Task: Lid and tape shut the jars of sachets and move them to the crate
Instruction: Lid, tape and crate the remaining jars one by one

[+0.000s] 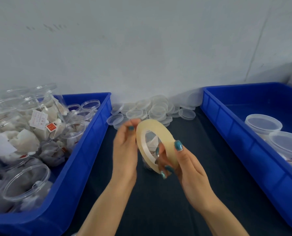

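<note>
My right hand grips a roll of clear tape, thumb on its outer face and fingers through the hole. My left hand pinches at the roll's upper left edge, where the tape end would be; the tape end itself is too fine to see. Behind the roll, partly hidden, stands a clear jar of sachets on the dark table. A pile of clear lids lies at the back by the wall. The blue crate on the left holds several open jars of sachets. The blue crate on the right holds lidded jars.
The dark table surface runs between the two crates, with a grey wall right behind the lids. The right crate's far end shows bare blue floor.
</note>
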Available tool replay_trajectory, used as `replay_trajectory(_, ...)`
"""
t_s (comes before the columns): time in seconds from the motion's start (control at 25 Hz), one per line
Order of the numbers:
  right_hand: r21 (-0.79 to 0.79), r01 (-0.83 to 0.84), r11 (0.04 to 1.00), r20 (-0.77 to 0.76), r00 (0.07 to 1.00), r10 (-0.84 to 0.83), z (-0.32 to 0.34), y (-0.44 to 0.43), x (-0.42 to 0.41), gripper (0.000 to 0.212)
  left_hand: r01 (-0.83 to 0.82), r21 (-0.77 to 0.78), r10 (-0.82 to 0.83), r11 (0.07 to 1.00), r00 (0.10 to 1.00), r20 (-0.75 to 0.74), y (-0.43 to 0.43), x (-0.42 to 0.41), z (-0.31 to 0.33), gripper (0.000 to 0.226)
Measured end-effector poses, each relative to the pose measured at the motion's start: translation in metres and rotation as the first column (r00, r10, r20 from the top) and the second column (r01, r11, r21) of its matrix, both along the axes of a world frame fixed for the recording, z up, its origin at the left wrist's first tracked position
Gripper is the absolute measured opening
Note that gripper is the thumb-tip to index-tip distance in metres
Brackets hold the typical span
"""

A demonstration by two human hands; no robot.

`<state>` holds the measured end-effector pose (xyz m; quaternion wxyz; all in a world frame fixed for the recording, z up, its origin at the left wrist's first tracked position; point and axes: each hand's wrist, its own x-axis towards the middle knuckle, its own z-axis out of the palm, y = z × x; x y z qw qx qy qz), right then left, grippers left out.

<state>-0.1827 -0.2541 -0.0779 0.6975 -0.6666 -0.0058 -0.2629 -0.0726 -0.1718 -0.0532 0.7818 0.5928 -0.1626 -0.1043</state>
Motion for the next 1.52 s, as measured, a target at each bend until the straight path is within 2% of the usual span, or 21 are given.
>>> replay_trajectory(0.04, -0.017, 0.035, 0.999, 0.005, 0.999, -0.035, 0.001, 0.003, -0.002, 0.06, -0.059, 0.013, 0.055, 0.998, 0.973, 0.225, 0.007, 0.001, 0.004, 0.02)
replay_trajectory(0.08, -0.045, 0.062, 0.997, 0.034, 0.998, -0.06, 0.003, 0.005, -0.003, 0.057, -0.058, 0.01, 0.048, 0.998, 0.904, 0.425, 0.015, 0.001, 0.01, 0.022)
replay_trajectory(0.16, -0.091, 0.1, 0.991, 0.085, 0.992, -0.093, 0.004, 0.007, -0.004, 0.045, 0.003, 0.102, -0.077, 0.995, 0.678, 0.731, 0.025, -0.001, 0.018, 0.027)
replay_trajectory(0.24, -0.085, 0.163, 0.983, 0.055, 0.986, -0.159, 0.009, 0.001, 0.006, 0.034, -0.062, 0.215, -0.168, 0.975, 0.431, 0.887, 0.026, -0.007, 0.02, 0.028)
replay_trajectory(0.28, -0.055, 0.199, 0.978, -0.017, 0.98, -0.2, 0.011, -0.002, 0.013, 0.031, -0.117, 0.216, -0.162, 0.969, 0.356, 0.92, 0.024, -0.009, 0.019, 0.026)
replay_trajectory(0.32, -0.056, 0.228, 0.972, -0.086, 0.969, -0.233, 0.009, -0.006, 0.017, 0.031, -0.164, 0.187, -0.126, 0.969, 0.322, 0.938, 0.021, -0.012, 0.017, 0.024)
replay_trajectory(0.4, -0.287, 0.272, 0.919, -0.063, 0.952, -0.301, 0.007, -0.004, 0.016, 0.027, -0.197, 0.099, -0.022, 0.975, 0.361, 0.932, 0.017, -0.013, 0.013, 0.017)
replay_trajectory(0.48, -0.493, 0.261, 0.83, 0.042, 0.96, -0.277, 0.0, -0.002, 0.004, 0.016, -0.146, 0.065, 0.015, 0.987, 0.492, 0.87, 0.015, -0.01, 0.012, 0.013)
replay_trajectory(0.56, -0.559, 0.295, 0.775, 0.083, 0.95, -0.301, -0.004, -0.005, -0.004, 0.021, -0.082, 0.07, -0.009, 0.994, 0.584, 0.812, 0.013, -0.005, 0.012, 0.012)
replay_trajectory(0.68, -0.62, 0.329, 0.712, 0.09, 0.931, -0.353, -0.007, -0.009, 0.0, 0.023, -0.086, 0.095, -0.022, 0.992, 0.617, 0.786, 0.009, -0.002, 0.007, 0.011)
replay_trajectory(0.8, -0.735, 0.367, 0.57, 0.108, 0.893, -0.436, -0.011, -0.01, 0.002, 0.032, -0.162, 0.14, -0.002, 0.977, 0.644, 0.765, 0.004, 0.001, -0.001, 0.016)
replay_trajectory(0.88, -0.809, 0.38, 0.449, 0.148, 0.87, -0.47, -0.015, -0.012, 0.001, 0.035, -0.168, 0.136, 0.032, 0.976, 0.736, 0.677, 0.002, 0.008, -0.005, 0.018)
replay_trajectory(0.96, -0.844, 0.371, 0.388, 0.164, 0.866, -0.472, -0.018, -0.013, -0.001, 0.032, -0.153, 0.117, 0.064, 0.981, 0.834, 0.549, -0.001, 0.019, -0.007, 0.018)
replay_trajectory(1.04, -0.866, 0.37, 0.336, 0.18, 0.859, -0.48, -0.024, -0.016, -0.004, 0.026, -0.137, 0.097, 0.081, 0.986, 0.895, 0.438, -0.002, 0.029, -0.01, 0.023)
replay_trajectory(1.08, -0.887, 0.369, 0.277, 0.202, 0.851, -0.486, -0.027, -0.018, -0.005, 0.022, -0.134, 0.088, 0.088, 0.987, 0.914, 0.397, -0.003, 0.031, -0.012, 0.025)
replay_trajectory(1.16, -0.933, 0.347, 0.097, 0.258, 0.833, -0.49, -0.037, -0.022, -0.006, 0.018, -0.137, 0.071, 0.101, 0.988, 0.921, 0.376, -0.001, 0.033, -0.014, 0.025)
replay_trajectory(1.2, -0.942, 0.333, 0.033, 0.274, 0.826, -0.493, -0.042, -0.023, -0.006, 0.022, -0.116, 0.058, 0.084, 0.991, 0.913, 0.399, 0.002, 0.032, -0.014, 0.024)
replay_trajectory(1.24, -0.942, 0.334, 0.011, 0.286, 0.822, -0.493, -0.047, -0.024, -0.006, 0.028, -0.068, 0.051, 0.039, 0.996, 0.895, 0.444, 0.004, 0.03, -0.013, 0.023)
replay_trajectory(1.4, -0.94, 0.324, 0.105, 0.237, 0.843, -0.484, -0.058, -0.02, -0.009, 0.028, 0.153, 0.235, -0.271, 0.96, 0.719, 0.64, 0.005, 0.02, 0.004, 0.005)
replay_trajectory(1.48, -0.942, 0.297, 0.157, 0.199, 0.87, -0.451, -0.061, -0.017, -0.013, 0.039, 0.204, 0.336, -0.382, 0.919, 0.67, 0.636, 0.002, 0.02, 0.011, 0.01)
replay_trajectory(1.52, -0.927, 0.305, 0.216, 0.191, 0.884, -0.427, -0.062, -0.017, -0.014, 0.041, 0.227, 0.382, -0.43, 0.896, 0.662, 0.613, 0.003, 0.022, 0.013, 0.013)
